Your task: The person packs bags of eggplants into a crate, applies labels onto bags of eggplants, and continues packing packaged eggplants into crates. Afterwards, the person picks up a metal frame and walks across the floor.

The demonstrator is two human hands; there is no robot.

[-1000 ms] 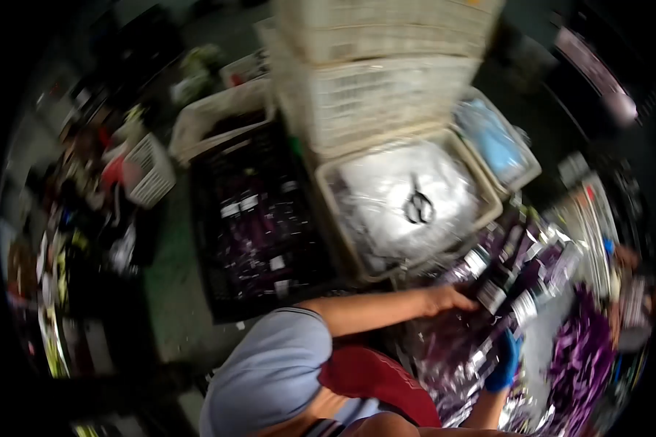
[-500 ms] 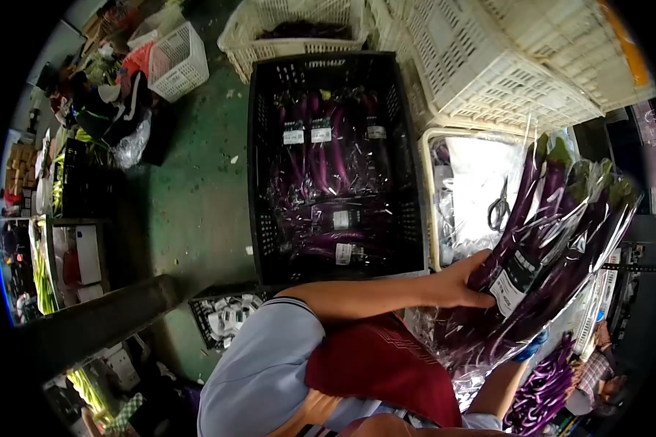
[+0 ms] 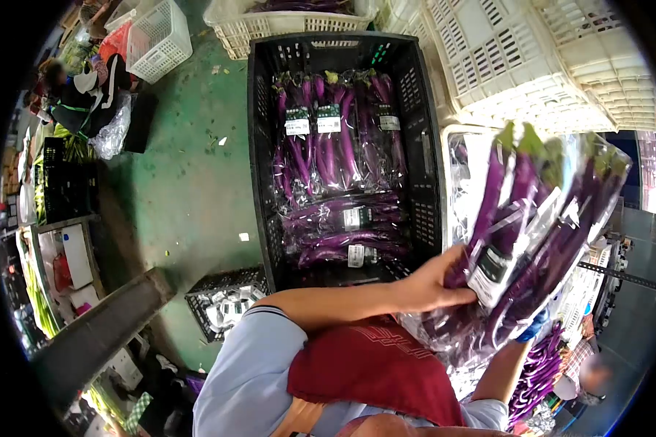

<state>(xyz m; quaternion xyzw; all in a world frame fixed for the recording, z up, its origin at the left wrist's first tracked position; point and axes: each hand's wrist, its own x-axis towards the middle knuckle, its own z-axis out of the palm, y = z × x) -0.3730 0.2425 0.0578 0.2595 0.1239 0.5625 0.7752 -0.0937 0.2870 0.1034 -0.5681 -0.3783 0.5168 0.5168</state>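
**Part Was Done and Part Was Left**

On the left was one black crate [image 3: 421, 175]. You had at least five bags of eggplants [image 3: 328, 156] in it: three side by side toward the far edge, two crosswise toward the near edge. Those looked done.

Past the crate's right edge, your bare left hand [image 3: 441, 284] was curled around the low end of the held bags [image 3: 528, 240]. There seemed to be at least two, but they overlapped. These were not in the crate. Your blue-gloved right hand [image 3: 535, 325] was mostly hidden by them, so I could not tell its grip.

Farther right lay one heap of loose eggplants [image 3: 536, 371], too many to count, with no bags on.
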